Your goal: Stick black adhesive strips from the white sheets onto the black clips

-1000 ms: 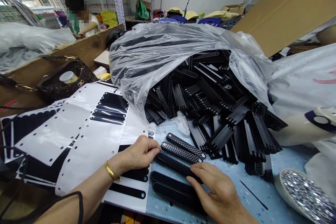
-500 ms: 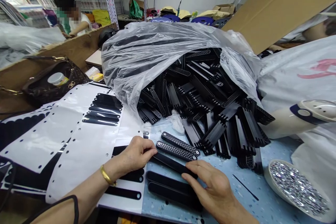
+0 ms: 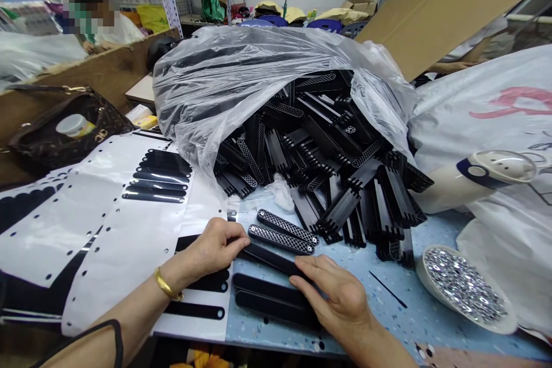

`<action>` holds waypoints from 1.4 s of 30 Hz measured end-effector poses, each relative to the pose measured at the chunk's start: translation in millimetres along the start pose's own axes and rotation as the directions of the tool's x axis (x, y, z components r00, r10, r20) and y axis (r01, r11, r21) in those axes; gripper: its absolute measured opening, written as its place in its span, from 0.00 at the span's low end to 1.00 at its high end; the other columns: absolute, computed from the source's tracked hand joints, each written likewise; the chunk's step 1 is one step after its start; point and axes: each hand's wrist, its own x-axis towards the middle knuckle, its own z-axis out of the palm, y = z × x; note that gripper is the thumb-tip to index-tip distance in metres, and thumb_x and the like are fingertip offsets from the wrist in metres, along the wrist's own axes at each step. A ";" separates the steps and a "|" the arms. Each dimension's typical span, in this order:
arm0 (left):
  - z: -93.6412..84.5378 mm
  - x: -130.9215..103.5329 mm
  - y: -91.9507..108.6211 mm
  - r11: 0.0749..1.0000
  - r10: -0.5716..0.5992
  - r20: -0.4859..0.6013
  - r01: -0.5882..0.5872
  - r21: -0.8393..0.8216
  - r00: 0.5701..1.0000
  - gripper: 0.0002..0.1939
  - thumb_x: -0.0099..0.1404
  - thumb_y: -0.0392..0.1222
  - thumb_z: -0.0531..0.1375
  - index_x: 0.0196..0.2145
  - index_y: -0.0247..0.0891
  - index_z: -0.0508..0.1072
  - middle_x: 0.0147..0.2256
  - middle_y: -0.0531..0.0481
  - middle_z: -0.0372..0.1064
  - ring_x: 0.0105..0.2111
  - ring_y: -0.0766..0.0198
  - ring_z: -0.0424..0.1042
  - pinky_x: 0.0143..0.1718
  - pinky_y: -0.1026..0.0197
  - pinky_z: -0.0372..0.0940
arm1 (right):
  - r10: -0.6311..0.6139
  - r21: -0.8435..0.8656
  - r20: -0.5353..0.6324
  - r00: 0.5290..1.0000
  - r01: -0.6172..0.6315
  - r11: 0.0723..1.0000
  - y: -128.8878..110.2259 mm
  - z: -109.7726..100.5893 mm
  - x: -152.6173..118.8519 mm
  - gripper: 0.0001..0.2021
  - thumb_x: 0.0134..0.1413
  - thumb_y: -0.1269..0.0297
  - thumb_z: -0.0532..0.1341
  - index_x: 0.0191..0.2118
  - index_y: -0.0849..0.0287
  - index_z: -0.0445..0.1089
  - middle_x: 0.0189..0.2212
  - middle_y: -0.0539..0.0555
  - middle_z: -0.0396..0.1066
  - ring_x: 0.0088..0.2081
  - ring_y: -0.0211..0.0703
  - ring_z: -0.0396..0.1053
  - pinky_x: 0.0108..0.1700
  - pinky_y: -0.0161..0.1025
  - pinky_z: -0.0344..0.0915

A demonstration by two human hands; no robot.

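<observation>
My left hand, with a gold bangle on the wrist, pinches the left end of a long black bar. The bar's right end sits between the thumb and fingers of my right hand. Just beyond it lie two black bars with a silver lattice pattern, side by side. On the near side are two plain black bars, their right ends partly hidden by my right hand. Beneath my left forearm, white backing sheets carry black strips with rounded, holed ends.
A clear plastic bag spills many black slotted pieces over the blue speckled table. At right are a bowl of small shiny metal parts, a thin black rod and a cream bottle-shaped object. A person sits back left.
The whole view has shifted a little, so things appear farther left and slightly higher. Both hands keep their hold at the two ends of the black bar.
</observation>
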 end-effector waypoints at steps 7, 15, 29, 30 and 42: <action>-0.2 -0.7 -1.4 1.000 0.001 0.018 -0.001 -0.011 1.000 0.13 0.62 0.42 0.55 0.23 0.35 0.73 0.18 0.54 0.64 0.20 0.67 0.65 0.22 0.68 0.58 | 0.140 0.128 0.034 0.990 -0.143 0.981 5.0 0.6 -1.8 0.07 0.59 0.62 0.64 0.37 0.57 0.78 0.27 0.52 0.78 0.28 0.40 0.76 0.30 0.34 0.74; 0.8 -0.2 -4.1 1.000 -0.022 0.033 0.023 -0.020 0.999 0.14 0.62 0.44 0.54 0.23 0.35 0.72 0.17 0.55 0.63 0.18 0.68 0.64 0.21 0.68 0.58 | 0.201 0.197 0.024 0.979 -0.202 0.959 10.0 2.8 -8.3 0.07 0.57 0.60 0.66 0.39 0.55 0.80 0.29 0.53 0.80 0.29 0.41 0.77 0.32 0.35 0.75; -0.5 -0.1 -4.5 0.999 -0.021 0.045 0.022 -0.030 0.999 0.14 0.63 0.44 0.55 0.24 0.35 0.72 0.18 0.54 0.65 0.19 0.68 0.65 0.21 0.68 0.58 | 0.198 0.234 0.040 0.979 -0.202 0.951 10.7 1.9 -9.2 0.07 0.56 0.62 0.66 0.40 0.54 0.80 0.30 0.52 0.80 0.29 0.41 0.76 0.32 0.36 0.74; -0.7 0.2 -4.3 0.999 -0.023 0.046 0.024 -0.032 0.999 0.14 0.63 0.44 0.55 0.24 0.35 0.73 0.18 0.54 0.65 0.19 0.68 0.65 0.21 0.67 0.58 | 0.206 0.241 0.040 0.978 -0.209 0.948 11.1 2.1 -9.9 0.07 0.56 0.62 0.66 0.40 0.54 0.80 0.30 0.52 0.80 0.30 0.41 0.76 0.32 0.36 0.74; -0.9 -0.7 -3.1 1.000 -0.014 0.039 0.015 -0.017 0.999 0.14 0.63 0.43 0.55 0.24 0.35 0.73 0.18 0.54 0.65 0.19 0.68 0.65 0.21 0.68 0.58 | 0.269 0.228 0.121 0.955 -0.291 0.929 14.5 -2.0 -9.0 0.09 0.55 0.59 0.66 0.39 0.55 0.80 0.31 0.54 0.80 0.31 0.43 0.78 0.33 0.37 0.76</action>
